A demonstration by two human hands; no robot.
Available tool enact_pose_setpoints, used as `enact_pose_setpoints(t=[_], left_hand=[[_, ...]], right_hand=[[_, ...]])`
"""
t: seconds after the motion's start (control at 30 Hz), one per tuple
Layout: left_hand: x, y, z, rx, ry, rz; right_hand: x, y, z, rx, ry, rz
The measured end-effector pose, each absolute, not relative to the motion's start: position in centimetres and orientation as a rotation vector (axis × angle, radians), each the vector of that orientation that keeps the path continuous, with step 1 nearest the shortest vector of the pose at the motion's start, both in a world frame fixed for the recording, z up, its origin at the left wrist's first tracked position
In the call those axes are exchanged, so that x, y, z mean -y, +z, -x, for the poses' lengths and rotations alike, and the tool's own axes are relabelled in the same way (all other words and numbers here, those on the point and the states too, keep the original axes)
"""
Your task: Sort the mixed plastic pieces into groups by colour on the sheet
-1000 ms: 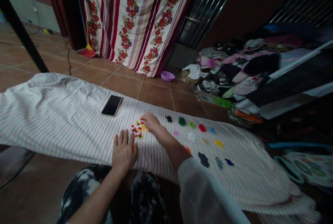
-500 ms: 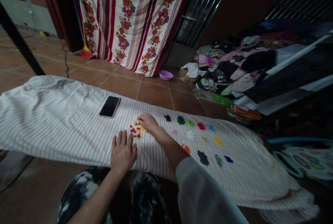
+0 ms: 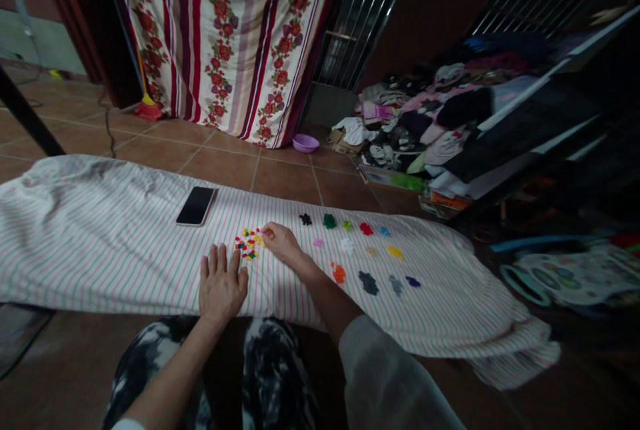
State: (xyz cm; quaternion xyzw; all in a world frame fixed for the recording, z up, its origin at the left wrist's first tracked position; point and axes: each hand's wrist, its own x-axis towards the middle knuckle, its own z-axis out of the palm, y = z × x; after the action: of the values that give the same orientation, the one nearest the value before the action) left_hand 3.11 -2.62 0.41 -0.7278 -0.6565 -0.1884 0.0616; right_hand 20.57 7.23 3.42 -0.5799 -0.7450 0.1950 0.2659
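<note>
A mixed pile of tiny red, yellow, green and blue pieces (image 3: 249, 244) lies on the striped cloth (image 3: 125, 243). My left hand (image 3: 221, 287) rests flat on the cloth just in front of the pile, fingers stretched out, holding nothing. At the pile's right edge is my right hand (image 3: 281, 243), its fingertips pinched together; whatever is between them is too small to make out. Sorted single-colour heaps spread to the right, among them black (image 3: 305, 219), dark green (image 3: 329, 221), red (image 3: 367, 229), pink (image 3: 319, 243), orange (image 3: 339, 273), yellow (image 3: 395, 253) and dark grey (image 3: 369, 283) ones.
A phone (image 3: 197, 206) lies on the cloth left of the pile. Beyond the cloth's far edge are a tiled floor (image 3: 285, 180), a purple basin (image 3: 305, 143), a floral curtain (image 3: 250, 50) and a heap of clothes (image 3: 415, 110). My knees are under the near edge.
My right hand has drawn slightly right, away from the mixed pile, with its fingers pinched. The left hand stays flat beside the pile. The whole view has shifted a little.
</note>
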Motion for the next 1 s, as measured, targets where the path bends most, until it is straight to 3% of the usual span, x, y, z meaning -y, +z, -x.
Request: enact_pose_setpoints(t=[0.5, 0.8, 1.0], left_hand=[[2.7, 0.8, -3.1, 1.971, -0.243, 2.208], [1.6, 3.3, -1.5, 1.932, -0.306, 2.265], [1.0, 2.0, -1.7, 1.884, -0.41, 2.168]], right_hand=[[2.0, 0.9, -19.9, 1.842, 0.569, 1.575], [2.9, 1.1, -19.9, 1.804, 0.531, 1.567], [2.8, 0.9, -19.7, 1.797, 0.545, 1.589]])
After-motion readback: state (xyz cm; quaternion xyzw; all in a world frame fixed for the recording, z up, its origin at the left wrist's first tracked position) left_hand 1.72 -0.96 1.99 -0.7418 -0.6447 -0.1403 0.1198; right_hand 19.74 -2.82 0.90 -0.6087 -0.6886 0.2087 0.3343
